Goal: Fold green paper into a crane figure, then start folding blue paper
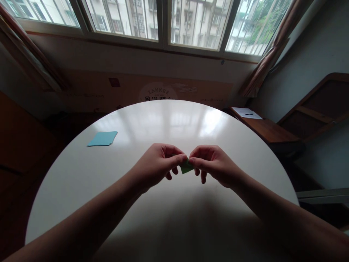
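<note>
Both my hands meet above the middle of a round white table. My left hand and my right hand each pinch a small folded green piece of paper between thumb and fingers. Most of the paper is hidden by my fingertips; only a small green corner shows below them. The paper is held just above the tabletop. A light blue square of paper lies flat on the table, far to the left of my hands.
A wooden side desk with a white sheet and a pen stands to the right of the table. A wide window and curtains are behind the table. A wooden frame leans against the right wall.
</note>
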`<control>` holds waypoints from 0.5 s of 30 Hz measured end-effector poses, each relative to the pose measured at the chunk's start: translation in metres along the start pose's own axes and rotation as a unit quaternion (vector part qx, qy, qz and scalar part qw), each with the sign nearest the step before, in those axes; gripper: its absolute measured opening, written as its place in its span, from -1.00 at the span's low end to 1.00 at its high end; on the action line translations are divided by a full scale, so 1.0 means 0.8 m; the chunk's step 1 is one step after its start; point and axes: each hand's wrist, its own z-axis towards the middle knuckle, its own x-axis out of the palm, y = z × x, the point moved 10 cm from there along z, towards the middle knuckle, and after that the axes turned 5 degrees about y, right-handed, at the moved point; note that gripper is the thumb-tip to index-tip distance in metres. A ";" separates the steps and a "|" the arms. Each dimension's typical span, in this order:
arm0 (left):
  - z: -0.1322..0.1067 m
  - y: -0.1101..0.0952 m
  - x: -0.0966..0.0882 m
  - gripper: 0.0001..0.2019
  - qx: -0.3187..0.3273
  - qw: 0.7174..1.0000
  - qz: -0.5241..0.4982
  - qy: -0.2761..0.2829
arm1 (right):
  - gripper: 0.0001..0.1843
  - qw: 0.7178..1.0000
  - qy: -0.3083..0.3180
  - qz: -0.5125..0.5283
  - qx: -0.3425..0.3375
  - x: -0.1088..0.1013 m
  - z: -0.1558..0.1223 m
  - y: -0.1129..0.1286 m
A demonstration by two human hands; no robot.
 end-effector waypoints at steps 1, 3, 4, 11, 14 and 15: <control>0.000 -0.001 -0.001 -0.79 0.006 1.000 0.002 -0.003 | -0.73 1.000 -0.001 0.003 -0.001 0.000 -0.001 0.001; 0.000 -0.003 -0.003 -0.78 0.019 1.000 0.004 -0.006 | -0.72 1.000 0.006 0.024 0.007 0.001 -0.001 -0.001; 0.000 -0.004 -0.003 -0.79 0.024 1.000 0.005 -0.004 | -0.71 0.999 0.015 0.037 0.018 0.003 -0.001 -0.003; 0.001 -0.002 -0.002 -0.81 0.022 1.000 0.019 0.003 | -0.70 0.999 0.027 0.016 0.029 0.005 -0.001 -0.005; 0.001 0.000 -0.002 -0.81 0.017 1.000 0.016 -0.001 | -0.73 0.999 0.000 -0.040 -0.014 0.002 -0.004 0.007; 0.001 -0.001 -0.003 -0.80 0.018 1.000 0.014 -0.002 | -0.74 0.998 -0.007 -0.055 -0.022 0.001 -0.005 0.010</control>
